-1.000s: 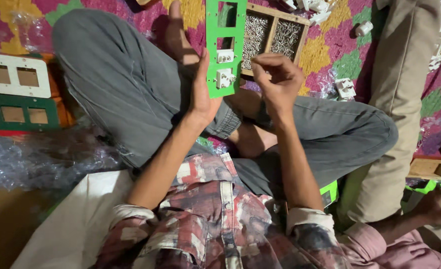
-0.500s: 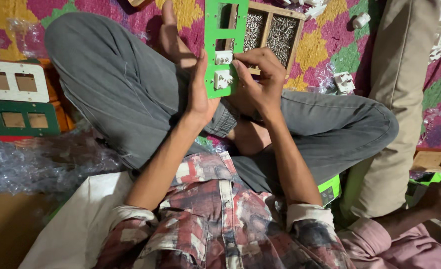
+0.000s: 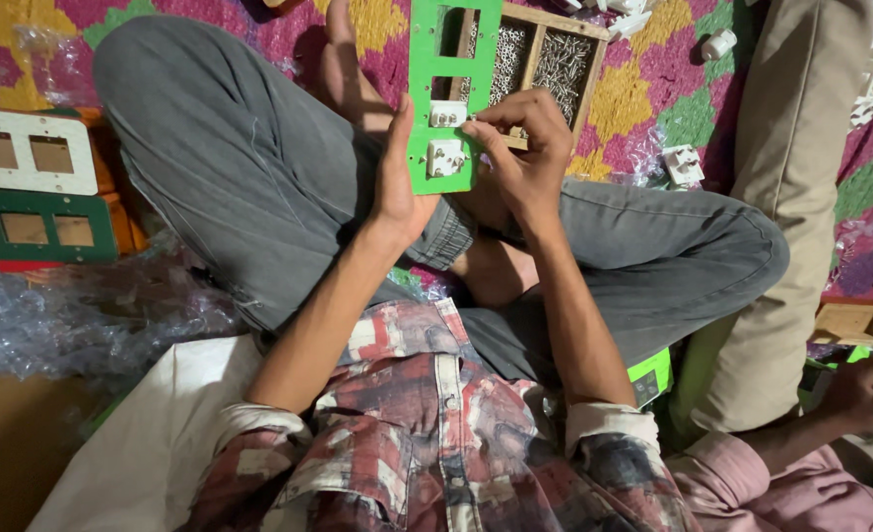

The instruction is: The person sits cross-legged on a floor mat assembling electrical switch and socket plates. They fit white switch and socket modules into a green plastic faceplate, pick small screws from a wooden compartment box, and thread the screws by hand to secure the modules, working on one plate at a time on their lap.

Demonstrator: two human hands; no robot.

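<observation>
Nearest the camera, a checked red-and-white shirt and two bare forearms reach up to a green plate [image 3: 453, 94], the landmark here. The left hand [image 3: 394, 177] grips the plate's left edge, palm against it and thumb along its side. The right hand [image 3: 525, 153] is pinched closed at the plate's right edge, fingertips on the upper of two white switch modules [image 3: 446, 138] seated in the plate's lower openings. The plate is held above the crossed legs in grey trousers [image 3: 239, 167], its long axis running away from the person and its empty cut-outs at the far end.

Just beyond the plate, partly hidden behind it, a wooden tray [image 3: 545, 59] lies on the patterned floor cloth; its compartments hold heaps of small metal screws. Right of the plate, loose white modules [image 3: 683, 163] lie on the cloth. Far left of it are a white frame [image 3: 28, 153] and a dark green frame [image 3: 33, 227], beside crumpled clear plastic [image 3: 72, 315]. At the lower right, another person's hand [image 3: 865, 394] and pink sleeve show.
</observation>
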